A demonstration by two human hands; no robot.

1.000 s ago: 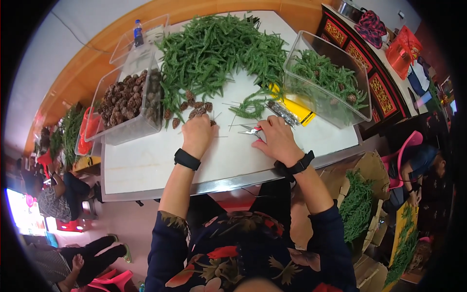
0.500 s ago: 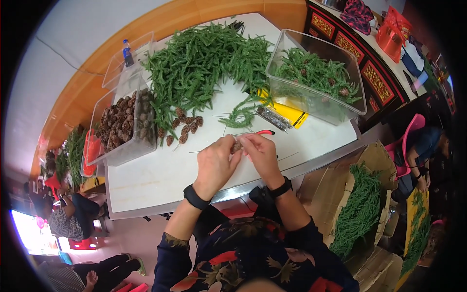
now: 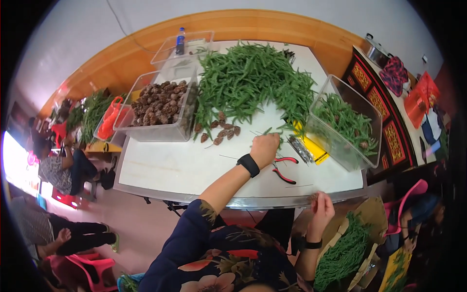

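My left hand [image 3: 265,148], with a black wristband, reaches across the white table [image 3: 170,170] to the near edge of a big pile of green sprigs [image 3: 253,82]. Its fingers are curled around a sprig [image 3: 275,135] there. My right hand [image 3: 322,210] hangs below the table's front edge, over a cardboard box of green sprigs [image 3: 345,248]. It pinches a small brown, blurred piece [image 3: 314,198]. Red-handled pliers [image 3: 284,170] lie on the table between the two hands.
A clear bin of brown cones [image 3: 158,109] stands at left, with loose cones [image 3: 221,131] beside it. A clear bin of sprigs [image 3: 345,126] stands at right, a yellow packet [image 3: 311,148] next to it. An empty bin with a blue bottle [image 3: 181,41] is behind. People sit at lower left.
Both hands were together over the table's middle. Now my left hand has gone forward to the pile's edge, and my right hand has dropped below the table edge at right.
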